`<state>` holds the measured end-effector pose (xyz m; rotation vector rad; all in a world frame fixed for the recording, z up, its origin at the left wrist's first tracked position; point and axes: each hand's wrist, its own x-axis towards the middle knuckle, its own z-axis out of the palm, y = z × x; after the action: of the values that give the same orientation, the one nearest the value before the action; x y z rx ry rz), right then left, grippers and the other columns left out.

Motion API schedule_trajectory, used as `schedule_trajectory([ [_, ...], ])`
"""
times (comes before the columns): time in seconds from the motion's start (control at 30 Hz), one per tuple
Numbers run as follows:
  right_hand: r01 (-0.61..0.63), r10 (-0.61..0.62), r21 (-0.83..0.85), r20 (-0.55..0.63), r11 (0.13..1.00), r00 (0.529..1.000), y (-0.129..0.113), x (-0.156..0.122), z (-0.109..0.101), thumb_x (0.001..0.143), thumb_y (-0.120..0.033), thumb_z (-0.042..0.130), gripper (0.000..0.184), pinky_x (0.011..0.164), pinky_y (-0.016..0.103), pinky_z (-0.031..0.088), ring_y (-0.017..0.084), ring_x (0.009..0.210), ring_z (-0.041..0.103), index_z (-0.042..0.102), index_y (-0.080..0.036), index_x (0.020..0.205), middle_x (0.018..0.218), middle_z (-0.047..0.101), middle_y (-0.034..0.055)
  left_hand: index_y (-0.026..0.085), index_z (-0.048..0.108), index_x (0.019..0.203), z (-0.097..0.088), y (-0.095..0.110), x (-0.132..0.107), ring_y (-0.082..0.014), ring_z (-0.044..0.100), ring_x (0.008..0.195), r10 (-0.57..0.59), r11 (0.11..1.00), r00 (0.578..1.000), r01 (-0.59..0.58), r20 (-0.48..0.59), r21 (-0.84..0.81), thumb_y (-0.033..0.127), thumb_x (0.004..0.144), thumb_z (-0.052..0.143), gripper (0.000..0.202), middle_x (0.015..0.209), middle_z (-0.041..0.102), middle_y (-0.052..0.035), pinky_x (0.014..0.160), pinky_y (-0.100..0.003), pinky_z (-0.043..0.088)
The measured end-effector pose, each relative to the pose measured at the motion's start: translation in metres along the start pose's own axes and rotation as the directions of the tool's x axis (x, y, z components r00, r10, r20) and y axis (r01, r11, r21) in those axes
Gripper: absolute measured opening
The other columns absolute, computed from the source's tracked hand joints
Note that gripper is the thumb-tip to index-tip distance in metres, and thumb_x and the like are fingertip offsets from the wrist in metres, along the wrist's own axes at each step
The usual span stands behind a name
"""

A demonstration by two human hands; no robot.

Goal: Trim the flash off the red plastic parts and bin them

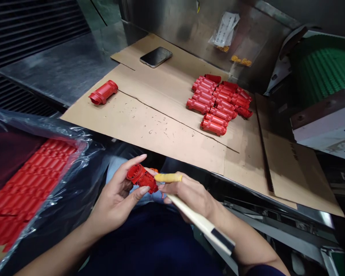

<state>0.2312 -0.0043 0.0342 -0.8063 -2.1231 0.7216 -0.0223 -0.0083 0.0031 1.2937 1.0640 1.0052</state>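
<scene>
In front of my body, my left hand (117, 195) has its fingers and thumb around a red plastic tubular housing (138, 174), whose round open end faces up and left. My right hand (191, 193) grips a slim tool with a cream handle (195, 216) and a dark band at its rear end. The tool's working tip is hidden at the housing, so its kind does not show. A yellow finger cot (169, 177) covers one right fingertip, close to the housing. Bits of orange-red material show beside the right fingers.
A cardboard sheet (172, 96) covers the table, with a single red housing (103, 92), a phone (156, 57), a cluster of red housings (214, 124) and small shavings on it. Left stands a plastic-lined box of red parts (34, 176). A green ribbed belt (327, 65) is at right.
</scene>
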Motion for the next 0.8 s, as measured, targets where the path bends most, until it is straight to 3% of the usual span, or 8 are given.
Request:
schedule_trajectory([
  [0.07, -0.101, 0.110, 0.162, -0.050, 0.982, 0.993, 0.000, -0.002, 0.004, 0.112, -0.022, 0.062, 0.017, 0.090, 0.032, 0.068, 0.021, 0.107, 0.079, 0.064, -0.019, 0.129, 0.118, 0.078, 0.0113, 0.030, 0.052, 0.164, 0.000, 0.002, 0.001, -0.0249, 0.080, 0.106, -0.029, 0.999, 1.000, 0.029, 0.004, -0.027, 0.023, 0.100, 0.078, 0.070, 0.128, 0.079, -0.0102, 0.100, -0.040, 0.066],
  [0.13, -0.158, 0.169, 0.211, -0.035, 0.965, 0.985, -0.001, -0.003, 0.006, 0.111, -0.022, 0.063, 0.020, 0.092, 0.034, 0.068, 0.023, 0.110, 0.080, 0.064, -0.021, 0.131, 0.121, 0.078, 0.0120, 0.029, 0.054, 0.163, 0.001, 0.004, 0.002, -0.0243, 0.080, 0.104, -0.056, 0.997, 0.998, 0.056, 0.007, -0.057, 0.024, 0.099, 0.079, 0.070, 0.122, 0.080, -0.0094, 0.098, -0.037, 0.066],
  [0.3, -0.062, 0.062, 0.036, 0.006, 0.997, 0.998, -0.002, -0.005, 0.010, 0.110, -0.021, 0.062, 0.028, 0.093, 0.042, 0.068, 0.027, 0.102, 0.077, 0.063, -0.023, 0.138, 0.112, 0.077, 0.0102, 0.029, 0.059, 0.158, 0.005, 0.008, 0.008, -0.0160, 0.074, 0.076, -0.084, 0.989, 0.996, 0.082, -0.014, -0.123, 0.026, 0.096, 0.083, 0.066, 0.090, 0.075, -0.0015, 0.072, -0.023, 0.063],
  [0.47, -0.040, 0.041, -0.045, 0.022, 0.998, 0.999, -0.002, -0.007, 0.013, 0.110, -0.019, 0.062, 0.029, 0.090, 0.040, 0.068, 0.027, 0.103, 0.076, 0.064, -0.025, 0.138, 0.112, 0.077, 0.0102, 0.031, 0.058, 0.158, 0.004, 0.009, 0.008, -0.0123, 0.068, 0.070, -0.158, 0.971, 0.987, 0.162, 0.035, -0.174, 0.027, 0.100, 0.079, 0.062, 0.099, 0.077, -0.0025, 0.059, -0.017, 0.056],
  [0.57, -0.121, 0.132, 0.143, -0.068, 0.982, 0.989, -0.001, -0.010, 0.014, 0.110, -0.020, 0.062, 0.022, 0.093, 0.038, 0.069, 0.024, 0.107, 0.078, 0.067, -0.024, 0.132, 0.116, 0.079, 0.0100, 0.031, 0.056, 0.159, 0.002, 0.008, 0.005, -0.0153, 0.074, 0.081, -0.152, 0.967, 0.988, 0.157, 0.042, -0.200, 0.026, 0.100, 0.079, 0.063, 0.105, 0.078, -0.0045, 0.070, -0.021, 0.062],
  [0.63, -0.247, 0.311, 0.392, -0.109, 0.886, 0.944, 0.002, -0.012, 0.017, 0.111, -0.029, 0.065, 0.015, 0.086, 0.035, 0.069, 0.021, 0.099, 0.081, 0.069, -0.022, 0.124, 0.112, 0.080, 0.0094, 0.030, 0.054, 0.161, 0.000, 0.007, 0.004, -0.0197, 0.078, 0.094, -0.141, 0.968, 0.989, 0.146, 0.041, -0.203, 0.026, 0.101, 0.078, 0.065, 0.111, 0.080, -0.0075, 0.084, -0.027, 0.065],
  [0.7, -0.326, 0.475, 0.630, -0.078, 0.705, 0.877, 0.006, -0.013, 0.022, 0.109, -0.039, 0.071, 0.021, 0.077, 0.034, 0.069, 0.019, 0.086, 0.080, 0.069, -0.020, 0.117, 0.103, 0.081, 0.0081, 0.029, 0.052, 0.164, 0.000, 0.006, 0.003, -0.0237, 0.080, 0.104, -0.131, 0.973, 0.991, 0.136, 0.043, -0.187, 0.025, 0.101, 0.077, 0.067, 0.119, 0.081, -0.0104, 0.094, -0.033, 0.066],
  [0.8, -0.309, 0.563, 0.830, -0.008, 0.465, 0.826, 0.014, -0.013, 0.029, 0.101, -0.046, 0.081, 0.033, 0.070, 0.033, 0.066, 0.018, 0.073, 0.077, 0.068, -0.018, 0.111, 0.090, 0.080, 0.0064, 0.030, 0.051, 0.164, -0.002, 0.005, 0.002, -0.0269, 0.079, 0.116, -0.103, 0.981, 0.994, 0.107, 0.037, -0.159, 0.025, 0.102, 0.077, 0.067, 0.130, 0.080, -0.0121, 0.100, -0.036, 0.065],
])
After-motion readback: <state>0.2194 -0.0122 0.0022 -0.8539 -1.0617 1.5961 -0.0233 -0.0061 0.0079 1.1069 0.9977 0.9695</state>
